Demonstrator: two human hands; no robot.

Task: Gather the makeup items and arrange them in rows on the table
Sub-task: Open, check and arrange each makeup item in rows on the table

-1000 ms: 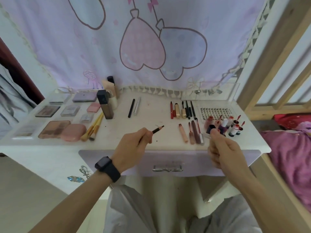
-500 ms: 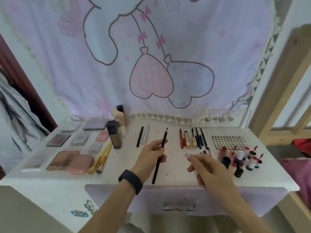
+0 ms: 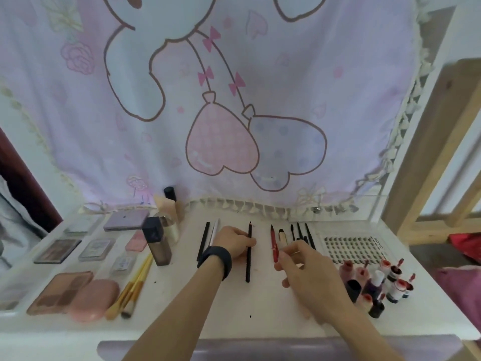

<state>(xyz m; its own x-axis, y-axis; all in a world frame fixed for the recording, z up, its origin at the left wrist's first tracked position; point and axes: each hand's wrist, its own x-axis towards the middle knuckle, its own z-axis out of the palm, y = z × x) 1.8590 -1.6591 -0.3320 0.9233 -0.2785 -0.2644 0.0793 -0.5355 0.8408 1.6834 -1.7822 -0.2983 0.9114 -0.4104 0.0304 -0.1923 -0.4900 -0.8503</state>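
My left hand [image 3: 234, 243], with a black watch on the wrist, is shut on a long black pencil [image 3: 248, 268] that lies pointing away from me on the white table [image 3: 260, 303]. Left of it lie a black liner [image 3: 203, 241] and a silver pen [image 3: 215, 230]. To the right, my right hand [image 3: 307, 272] hovers with fingers pinched, apparently on a small pale piece, over a row with a red pen [image 3: 272, 238], a beige tube [image 3: 282, 235] and thin black pens [image 3: 299, 231].
Eyeshadow palettes [image 3: 59, 291], a pink case [image 3: 95, 298], yellow brushes [image 3: 135, 287] and a dark bottle [image 3: 157, 241] fill the left side. A lash tray [image 3: 354, 248] and several small nail-polish bottles [image 3: 374, 282] stand on the right. A printed curtain hangs behind.
My left hand carried the pencil forward and laid it down lengthwise beside the liner and pen. My right hand moved forward over the row of pens. The camera tilted up.
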